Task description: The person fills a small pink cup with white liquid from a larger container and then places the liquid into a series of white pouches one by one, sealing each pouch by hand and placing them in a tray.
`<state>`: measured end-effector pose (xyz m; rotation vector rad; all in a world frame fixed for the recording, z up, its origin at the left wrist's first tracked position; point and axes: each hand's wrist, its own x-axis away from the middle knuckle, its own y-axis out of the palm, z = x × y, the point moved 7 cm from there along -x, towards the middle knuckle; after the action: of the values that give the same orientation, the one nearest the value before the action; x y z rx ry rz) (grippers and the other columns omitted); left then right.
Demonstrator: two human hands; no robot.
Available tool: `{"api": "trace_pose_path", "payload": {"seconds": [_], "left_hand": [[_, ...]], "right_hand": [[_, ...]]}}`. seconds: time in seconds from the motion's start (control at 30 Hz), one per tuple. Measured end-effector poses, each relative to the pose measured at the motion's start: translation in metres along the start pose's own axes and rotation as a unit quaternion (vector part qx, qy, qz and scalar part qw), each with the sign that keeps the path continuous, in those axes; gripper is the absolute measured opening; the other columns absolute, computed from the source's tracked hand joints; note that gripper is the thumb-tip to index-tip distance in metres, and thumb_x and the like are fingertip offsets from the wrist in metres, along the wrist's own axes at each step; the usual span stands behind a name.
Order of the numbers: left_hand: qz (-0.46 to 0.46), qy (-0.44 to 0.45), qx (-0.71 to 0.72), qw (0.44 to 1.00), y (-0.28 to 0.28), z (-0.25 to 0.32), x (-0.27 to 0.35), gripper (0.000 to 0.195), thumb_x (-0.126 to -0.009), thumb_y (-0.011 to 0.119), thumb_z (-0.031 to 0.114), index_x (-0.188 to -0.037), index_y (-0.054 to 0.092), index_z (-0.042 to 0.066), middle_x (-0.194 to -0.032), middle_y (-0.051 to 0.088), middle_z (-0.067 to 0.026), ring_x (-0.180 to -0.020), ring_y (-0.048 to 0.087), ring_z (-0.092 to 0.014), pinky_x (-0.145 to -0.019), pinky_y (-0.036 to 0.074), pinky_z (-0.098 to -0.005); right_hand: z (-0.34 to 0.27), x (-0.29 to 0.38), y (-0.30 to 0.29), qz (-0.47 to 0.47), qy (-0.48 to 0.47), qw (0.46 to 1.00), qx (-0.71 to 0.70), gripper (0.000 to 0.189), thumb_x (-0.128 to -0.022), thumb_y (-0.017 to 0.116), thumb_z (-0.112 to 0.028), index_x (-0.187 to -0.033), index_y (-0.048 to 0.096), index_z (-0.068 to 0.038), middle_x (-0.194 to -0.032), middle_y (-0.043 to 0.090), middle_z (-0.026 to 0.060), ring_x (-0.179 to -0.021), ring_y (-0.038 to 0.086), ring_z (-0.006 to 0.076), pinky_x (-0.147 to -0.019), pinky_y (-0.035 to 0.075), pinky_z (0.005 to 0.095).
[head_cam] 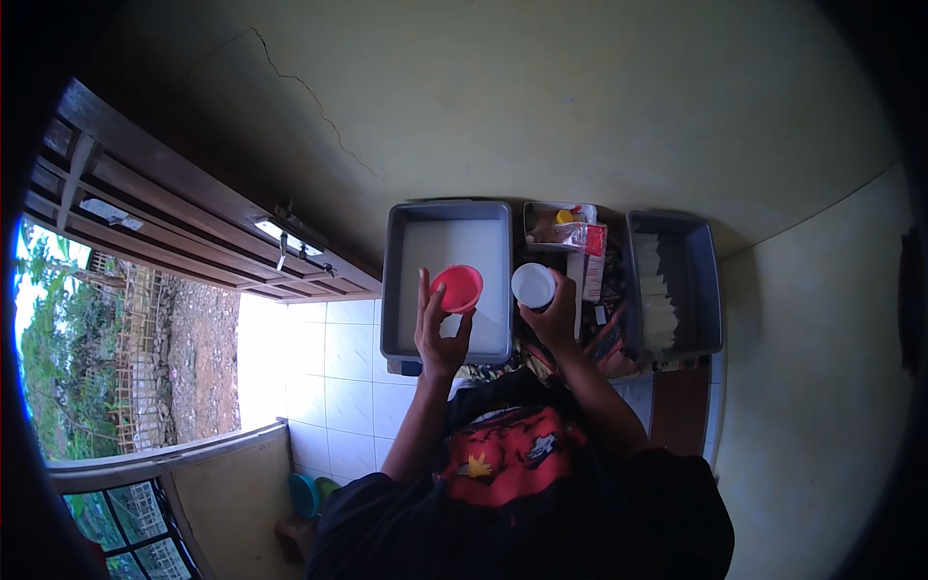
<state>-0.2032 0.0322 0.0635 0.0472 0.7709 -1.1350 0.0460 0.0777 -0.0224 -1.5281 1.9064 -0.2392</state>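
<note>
My left hand (441, 341) grips a small red plastic cup (460, 287) between thumb and fingers, its round mouth turned up towards me. It is above the grey plastic tub (392, 283) on the left, which holds something flat and white (449, 243); whether that is liquid or solid I cannot tell. In my right hand (552, 319) is a white cup (533, 284), just right of that tub's wall. What either cup contains is unclear. A second grey tub (699, 290) stands on the right, with several pale, thin packets (655, 297) in a row along its left side.
Between the tubs, an open box (533, 243) holds a yellow-capped container (564, 217) and other small items. Patterned cloth (612, 337) covers the table. A cracked wall (464, 109) rises behind. To the left are an open wooden door (217, 210) and white floor tiles (348, 355).
</note>
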Motion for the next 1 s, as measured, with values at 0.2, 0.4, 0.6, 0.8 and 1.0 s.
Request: {"api": "trace_pose_path", "payload": {"seconds": [0.2, 0.4, 0.6, 0.8, 1.0], "left_hand": [[0.0, 0.041, -0.014, 0.999, -0.032, -0.032, -0.022, 0.072, -0.08, 0.087, 0.0, -0.145, 0.057, 0.009, -0.162, 0.042, -0.0314, -0.145, 0.048, -0.05, -0.105, 0.058, -0.0521], [-0.052, 0.075, -0.01, 0.996, -0.051, -0.07, -0.027, 0.074, -0.083, 0.083, -0.004, -0.149, 0.054, 0.012, -0.164, 0.038, -0.0312, -0.146, 0.047, -0.051, -0.101, 0.061, -0.048], [-0.081, 0.06, -0.03, 0.994, -0.064, -0.11, -0.013, 0.073, -0.084, 0.083, -0.004, -0.15, 0.054, 0.013, -0.165, 0.037, -0.0302, -0.145, 0.047, -0.05, -0.098, 0.063, -0.0464], [-0.097, 0.026, -0.013, 0.995, -0.066, -0.13, -0.006, 0.072, -0.085, 0.084, 0.0, -0.149, 0.051, 0.007, -0.165, 0.038, -0.0304, -0.143, 0.051, -0.048, -0.096, 0.064, -0.0457], [-0.101, 0.012, 0.018, 0.995, -0.067, -0.136, -0.006, 0.072, -0.086, 0.084, -0.002, -0.149, 0.051, 0.005, -0.165, 0.036, -0.03, -0.142, 0.054, -0.045, -0.089, 0.068, -0.0404]], "right_hand": [[-0.053, -0.011, 0.029, -0.013, -0.016, 1.0, 0.002, 0.091, -0.071, 0.094, -0.017, -0.147, 0.046, -0.002, -0.135, 0.058, 0.0224, -0.127, 0.058, 0.0409, -0.109, 0.049, 0.0486], [-0.047, -0.008, 0.096, -0.066, 0.011, 0.997, 0.042, 0.092, -0.073, 0.094, -0.016, -0.15, 0.046, -0.002, -0.142, 0.06, 0.0242, -0.13, 0.061, 0.0426, -0.111, 0.049, 0.0474], [-0.052, -0.006, 0.133, -0.126, -0.026, 0.984, 0.125, 0.084, -0.071, 0.091, -0.006, -0.145, 0.052, -0.003, -0.14, 0.063, 0.0202, -0.131, 0.061, 0.0392, -0.11, 0.05, 0.0467], [-0.058, -0.002, 0.151, -0.139, -0.063, 0.968, 0.2, 0.064, -0.076, 0.078, 0.0, -0.137, 0.059, -0.003, -0.132, 0.066, 0.0164, -0.125, 0.064, 0.0349, -0.101, 0.052, 0.047], [-0.06, 0.0, 0.16, -0.117, -0.08, 0.97, 0.2, 0.047, -0.085, 0.06, 0.003, -0.131, 0.063, -0.003, -0.126, 0.068, 0.0134, -0.121, 0.065, 0.0324, -0.095, 0.051, 0.0475]]}}
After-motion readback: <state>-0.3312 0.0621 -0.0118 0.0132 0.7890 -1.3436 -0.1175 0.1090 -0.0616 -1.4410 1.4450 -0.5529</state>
